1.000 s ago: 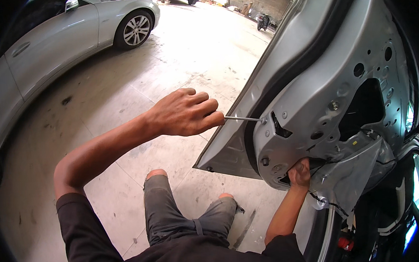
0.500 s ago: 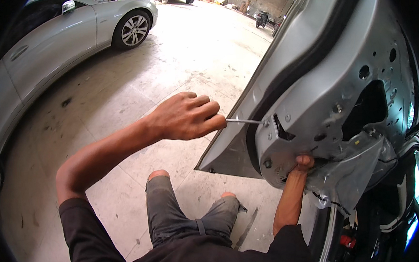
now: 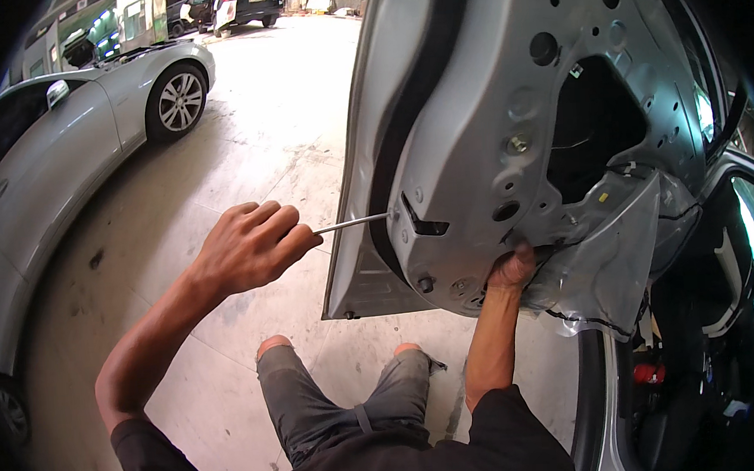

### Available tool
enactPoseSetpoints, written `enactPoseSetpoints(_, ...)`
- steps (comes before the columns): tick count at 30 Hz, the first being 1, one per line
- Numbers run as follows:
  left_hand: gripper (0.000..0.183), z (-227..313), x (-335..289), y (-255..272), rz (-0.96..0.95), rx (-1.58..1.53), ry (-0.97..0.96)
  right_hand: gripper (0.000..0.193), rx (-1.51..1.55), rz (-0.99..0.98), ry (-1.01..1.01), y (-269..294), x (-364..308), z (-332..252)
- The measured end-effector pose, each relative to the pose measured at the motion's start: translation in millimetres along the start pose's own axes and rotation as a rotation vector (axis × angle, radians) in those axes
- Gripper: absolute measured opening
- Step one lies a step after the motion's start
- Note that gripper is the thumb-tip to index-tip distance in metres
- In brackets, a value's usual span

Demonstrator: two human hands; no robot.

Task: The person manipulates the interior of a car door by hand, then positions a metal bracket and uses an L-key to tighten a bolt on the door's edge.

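My left hand (image 3: 253, 247) is closed around a screwdriver (image 3: 352, 224) whose handle is hidden in the fist. The thin metal shaft points right, and its tip meets the end face of a silver car door (image 3: 453, 136), beside the dark latch slot (image 3: 429, 227). The door's inner trim is off, baring metal with several holes. Lower on it, my right hand (image 3: 510, 270) reaches into an opening, thumb outside; its fingers are hidden, and what they touch cannot be seen. A clear plastic sheet (image 3: 599, 261) hangs loose right of that hand.
A silver car (image 3: 70, 151) stands on the left. The door's outer lower edge (image 3: 373, 312) juts out before my knees. At the right are the car's door sill (image 3: 605, 394) and dark interior (image 3: 672, 399). Another vehicle (image 3: 246, 3) is parked far back.
My view has turned toward the right, so the door and both hands appear farther left. The screwdriver tip stays at the door edge near the latch; my right hand remains at the opening.
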State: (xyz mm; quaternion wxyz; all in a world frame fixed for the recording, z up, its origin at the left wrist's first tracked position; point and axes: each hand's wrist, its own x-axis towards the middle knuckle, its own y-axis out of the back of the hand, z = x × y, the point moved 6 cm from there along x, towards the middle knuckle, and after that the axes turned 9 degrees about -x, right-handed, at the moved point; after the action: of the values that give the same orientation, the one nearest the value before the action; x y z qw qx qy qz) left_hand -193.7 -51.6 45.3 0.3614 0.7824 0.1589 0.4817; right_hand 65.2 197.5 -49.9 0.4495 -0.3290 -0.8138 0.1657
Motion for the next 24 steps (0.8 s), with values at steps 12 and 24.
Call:
enactPoseSetpoints(12,0.026,-0.2,2.4,2.9,-0.049,0.055,0.004,0.081,-0.086,0.033,0.061,2.8,7.9,4.3)
enactPoseSetpoints(24,0.025,11.8,8.5,8.7,-0.033,-0.036,0.188,0.072,-0.139,0.040,0.027,11.2,11.2,3.9)
